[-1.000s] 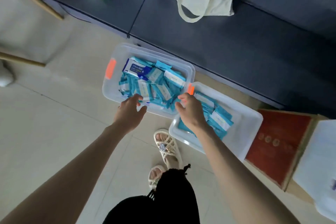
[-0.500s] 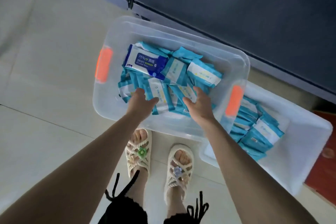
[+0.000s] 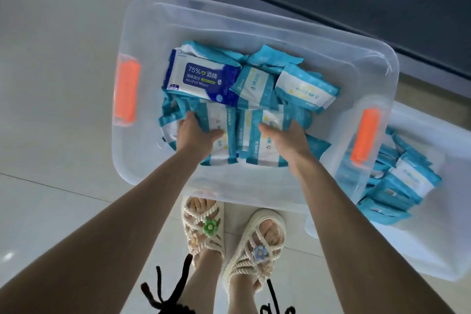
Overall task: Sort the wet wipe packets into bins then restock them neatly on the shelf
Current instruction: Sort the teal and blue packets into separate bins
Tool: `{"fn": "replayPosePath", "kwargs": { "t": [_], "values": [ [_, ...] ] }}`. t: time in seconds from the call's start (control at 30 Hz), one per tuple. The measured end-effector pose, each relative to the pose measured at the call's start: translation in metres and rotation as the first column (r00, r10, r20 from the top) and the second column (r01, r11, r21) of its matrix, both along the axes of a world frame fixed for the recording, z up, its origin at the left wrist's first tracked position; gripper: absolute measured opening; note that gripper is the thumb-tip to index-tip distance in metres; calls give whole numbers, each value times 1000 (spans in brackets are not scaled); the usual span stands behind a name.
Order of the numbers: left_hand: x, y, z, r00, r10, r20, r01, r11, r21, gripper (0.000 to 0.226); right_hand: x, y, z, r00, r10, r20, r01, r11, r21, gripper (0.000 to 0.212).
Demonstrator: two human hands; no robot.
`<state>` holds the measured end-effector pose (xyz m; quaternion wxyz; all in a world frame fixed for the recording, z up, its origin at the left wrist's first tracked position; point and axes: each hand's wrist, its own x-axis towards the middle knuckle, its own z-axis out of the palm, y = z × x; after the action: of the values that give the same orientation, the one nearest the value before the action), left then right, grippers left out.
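Locate the clear bin (image 3: 142, 15) on the floor, holding a loose heap of wet wipe packets (image 3: 305, 86). Watch the dark-blue alcohol packet (image 3: 201, 79) lying on top: easily mis-sorted among the teal ones. Note the left hand (image 3: 196, 132), curled round the edge of one teal packet (image 3: 219, 145), thumb across its face. Note the right hand (image 3: 283, 137), thumb on the neighbouring packet (image 3: 265, 150), fingers dug in behind it, apparently gripping; fingertips hidden. Expect slippage: glossy film, soft contents, overlapping neighbours likely to drag out. Further right, avoid jolting the second bin (image 3: 446, 250), partly overlapped in view, stocked with teal stock (image 3: 407, 181).
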<state>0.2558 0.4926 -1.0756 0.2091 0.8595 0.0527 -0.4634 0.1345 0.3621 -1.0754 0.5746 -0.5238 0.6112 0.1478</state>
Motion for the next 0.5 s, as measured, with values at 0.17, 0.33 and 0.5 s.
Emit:
{"fn": "replayPosePath", "kwargs": {
  "t": [0.17,0.33,0.5],
  "values": [
    [7,2,13,993,111,-39,-114,989,-91,48,8,8,0,998,-33,-48,35,999,24,43],
    [4,-3,12,979,95,-183,-124,979,-160,32,16,9,-5,993,-114,6,114,993,-9,45],
    [6,4,17,986,94,-137,-116,980,-161,34,19,7,10,984,-168,57,158,975,155,15]
  ]
}}
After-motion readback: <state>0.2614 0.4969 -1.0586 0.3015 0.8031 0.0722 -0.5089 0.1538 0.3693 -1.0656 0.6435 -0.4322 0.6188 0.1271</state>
